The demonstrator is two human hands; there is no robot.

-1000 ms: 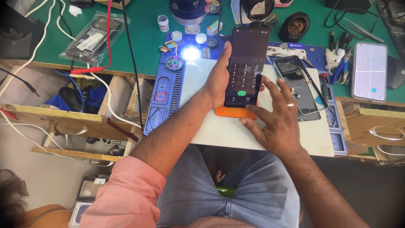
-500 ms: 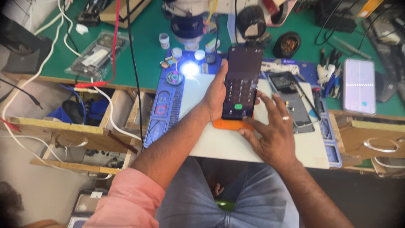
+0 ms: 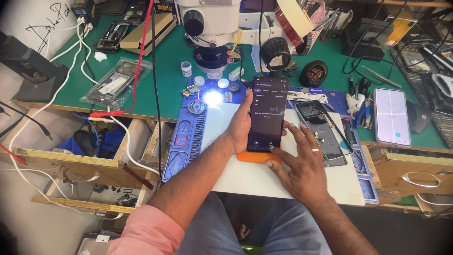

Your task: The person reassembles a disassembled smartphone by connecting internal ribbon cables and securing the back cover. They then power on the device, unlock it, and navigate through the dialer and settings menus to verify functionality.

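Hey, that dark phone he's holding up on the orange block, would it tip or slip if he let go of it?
Probably yes. The phone is a thin slab whose bottom edge sits at the orange block, steadied by the left hand, so it would likely topple flat. Its glossy glass face looks slippery and fragile. The right hand touches only its lower corner, adding little support.

Glossy glass phone [image 3: 268,113], matt blue rubber mat [image 3: 184,141], wooden drawers [image 3: 66,163].
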